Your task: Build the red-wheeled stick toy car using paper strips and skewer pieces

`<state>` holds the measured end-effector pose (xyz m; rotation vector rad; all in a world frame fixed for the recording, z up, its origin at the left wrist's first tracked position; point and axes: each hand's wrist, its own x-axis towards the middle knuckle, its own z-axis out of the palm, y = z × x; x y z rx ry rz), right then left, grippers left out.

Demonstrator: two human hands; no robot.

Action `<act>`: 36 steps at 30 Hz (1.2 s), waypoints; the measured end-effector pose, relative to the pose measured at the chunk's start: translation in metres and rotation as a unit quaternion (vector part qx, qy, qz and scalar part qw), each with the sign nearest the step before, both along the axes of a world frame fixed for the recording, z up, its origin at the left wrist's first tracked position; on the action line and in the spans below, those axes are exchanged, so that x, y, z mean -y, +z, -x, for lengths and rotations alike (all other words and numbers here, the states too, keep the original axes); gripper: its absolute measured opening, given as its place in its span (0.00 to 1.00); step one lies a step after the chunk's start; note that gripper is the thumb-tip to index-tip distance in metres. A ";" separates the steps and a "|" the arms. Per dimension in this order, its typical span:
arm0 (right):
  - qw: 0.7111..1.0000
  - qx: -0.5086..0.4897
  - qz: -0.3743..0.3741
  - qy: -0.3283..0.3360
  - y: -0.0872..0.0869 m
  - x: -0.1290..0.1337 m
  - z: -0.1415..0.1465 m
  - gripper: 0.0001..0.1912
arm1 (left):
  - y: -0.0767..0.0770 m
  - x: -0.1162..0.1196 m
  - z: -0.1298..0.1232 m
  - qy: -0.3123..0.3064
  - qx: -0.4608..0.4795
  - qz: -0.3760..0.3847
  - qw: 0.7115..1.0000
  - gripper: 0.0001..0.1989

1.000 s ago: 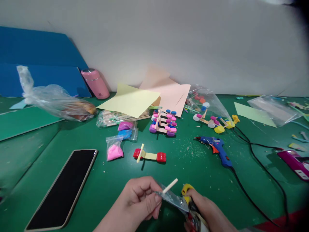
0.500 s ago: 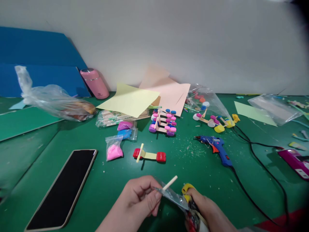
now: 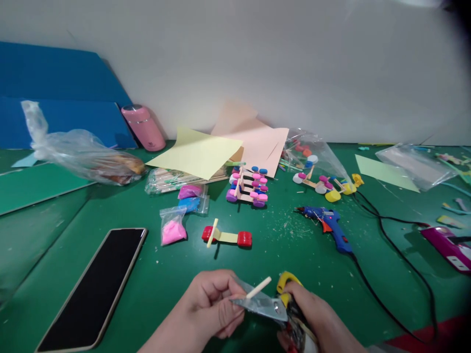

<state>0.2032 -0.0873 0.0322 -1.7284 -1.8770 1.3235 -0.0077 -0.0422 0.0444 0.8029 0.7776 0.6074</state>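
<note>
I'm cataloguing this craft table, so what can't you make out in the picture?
All in the head view:
Short stick: lower end hidden by the scissors and left hand.
Scissors: handles partly covered by the right hand.
Wrapped sticks: partly covered by yellow paper.
Pink bottle: marking too small to read.

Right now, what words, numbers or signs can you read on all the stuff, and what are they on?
None can be read for certain.
Pink bottle: a small mark near its base, too small to read.
Blue glue gun: small pale marks on its body, too blurred to tell if they're writing.
Phone: dark screen, no text showing.
Scissors in the right hand: no readable lettering.
</note>
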 end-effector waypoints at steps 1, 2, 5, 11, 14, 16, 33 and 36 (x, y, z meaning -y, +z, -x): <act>1.000 0.011 -0.016 -0.011 -0.001 0.001 -0.001 0.15 | 0.001 -0.001 0.001 0.006 0.009 0.008 1.000 0.14; 0.999 0.029 -0.031 -0.027 -0.003 0.001 -0.002 0.15 | 0.003 -0.002 0.003 0.021 0.018 0.011 1.000 0.13; 0.992 0.089 -0.049 -0.078 -0.005 -0.001 -0.011 0.18 | 0.010 -0.006 0.010 0.077 0.004 -0.018 0.997 0.12; 0.955 0.237 -0.138 -0.112 -0.016 -0.019 -0.050 0.25 | 0.015 -0.006 0.001 0.045 -0.290 -0.222 0.930 0.12; 0.931 0.284 -0.215 -0.081 -0.013 -0.023 -0.056 0.25 | 0.009 -0.002 -0.009 0.017 -0.380 -0.348 0.857 0.10; 0.918 0.268 -0.283 -0.068 -0.003 -0.023 -0.046 0.21 | 0.005 0.000 -0.014 -0.009 -0.414 -0.422 0.806 0.10; 0.895 0.172 -0.327 0.250 -0.006 -0.042 0.017 0.15 | -0.017 0.011 -0.023 -0.136 -0.552 -0.542 0.619 0.12; 0.906 0.169 -0.316 0.225 -0.012 -0.040 0.020 0.15 | -0.017 0.011 -0.026 -0.137 -0.563 -0.518 0.629 0.12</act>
